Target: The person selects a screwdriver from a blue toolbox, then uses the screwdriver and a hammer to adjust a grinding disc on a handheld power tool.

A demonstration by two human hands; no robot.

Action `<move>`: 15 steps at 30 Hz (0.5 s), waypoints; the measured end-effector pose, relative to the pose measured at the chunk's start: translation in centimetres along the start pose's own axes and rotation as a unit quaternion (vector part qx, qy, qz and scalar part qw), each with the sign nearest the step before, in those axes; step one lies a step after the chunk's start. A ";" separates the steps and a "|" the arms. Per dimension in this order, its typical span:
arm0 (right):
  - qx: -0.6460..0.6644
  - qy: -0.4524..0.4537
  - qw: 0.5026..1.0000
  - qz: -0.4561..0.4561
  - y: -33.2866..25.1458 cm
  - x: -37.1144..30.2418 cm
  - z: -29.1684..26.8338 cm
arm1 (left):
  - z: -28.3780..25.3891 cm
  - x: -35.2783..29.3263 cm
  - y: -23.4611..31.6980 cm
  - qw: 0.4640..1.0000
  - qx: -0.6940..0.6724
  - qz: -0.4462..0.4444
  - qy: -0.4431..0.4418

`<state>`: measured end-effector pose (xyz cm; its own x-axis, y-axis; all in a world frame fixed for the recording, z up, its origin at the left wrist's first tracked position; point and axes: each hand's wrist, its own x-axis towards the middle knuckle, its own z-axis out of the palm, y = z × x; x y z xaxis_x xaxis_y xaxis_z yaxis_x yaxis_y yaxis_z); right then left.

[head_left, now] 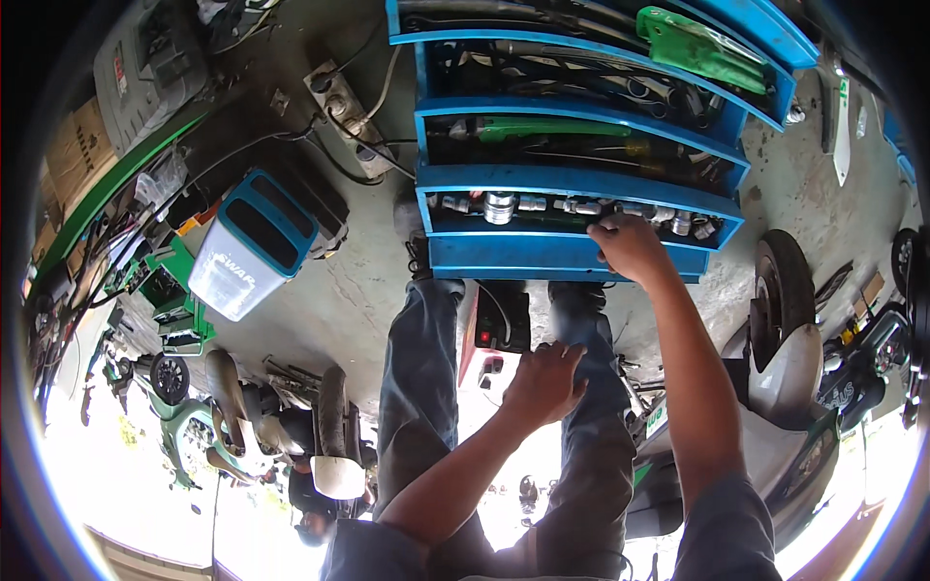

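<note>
- The right hand (628,250) is at the near edge of the blue toolbox (572,257), with its fingers bent. I can't tell if it holds anything.
- The left hand (545,383) is over the person's right leg (596,407). Its grip is loose and partly wide, with the thumb apart from the fingers. I can't tell if it touches the jeans.
- The toolbox sits on the floor (378,223), just past the person's 2 feet.
- Shiny metal sockets (499,207) lie in its nearest tray, left of the right hand.
- 1 long green tool (547,127) lies in the next tray.
- 1 green pouch (693,50) lies farther back.
- 1 blue and white bin (230,274) is off to the left.
</note>
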<state>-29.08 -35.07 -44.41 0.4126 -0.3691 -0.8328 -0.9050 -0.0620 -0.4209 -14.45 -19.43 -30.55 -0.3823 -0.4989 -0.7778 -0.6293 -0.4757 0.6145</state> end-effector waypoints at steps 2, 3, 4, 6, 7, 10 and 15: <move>0.317 -0.018 0.910 0.266 -4.0 -0.7 0.6 | -0.1 -0.2 -0.4 1.000 0.004 -0.009 0.009; 0.352 -0.006 0.904 0.242 -4.0 -0.5 1.1 | -0.1 -0.1 -0.2 1.000 0.005 -0.007 0.013; 0.374 0.037 0.895 0.240 -4.1 -0.4 1.6 | -0.1 0.0 0.0 1.000 0.006 -0.004 0.016; 0.415 0.122 0.870 0.237 -4.7 -0.6 2.6 | 0.2 -0.1 0.1 1.000 0.011 -0.010 0.015; 0.439 0.125 0.855 0.247 -4.9 -0.5 2.9 | 0.3 -0.1 0.0 1.000 0.009 -0.007 0.020; 0.488 0.128 0.821 0.267 -5.3 -0.4 3.3 | 0.8 -0.1 -0.2 1.000 -0.007 -0.003 0.029; 0.467 0.118 0.831 0.278 -5.6 -1.0 3.3 | 0.8 -0.1 0.0 1.000 -0.003 -0.007 0.024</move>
<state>-24.08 -31.30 -42.46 -0.1746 -0.2781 -0.9445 -0.4287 0.8851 -0.1814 -14.95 -18.81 -30.54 -0.3403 -0.5265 -0.7791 -0.6309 -0.4865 0.6043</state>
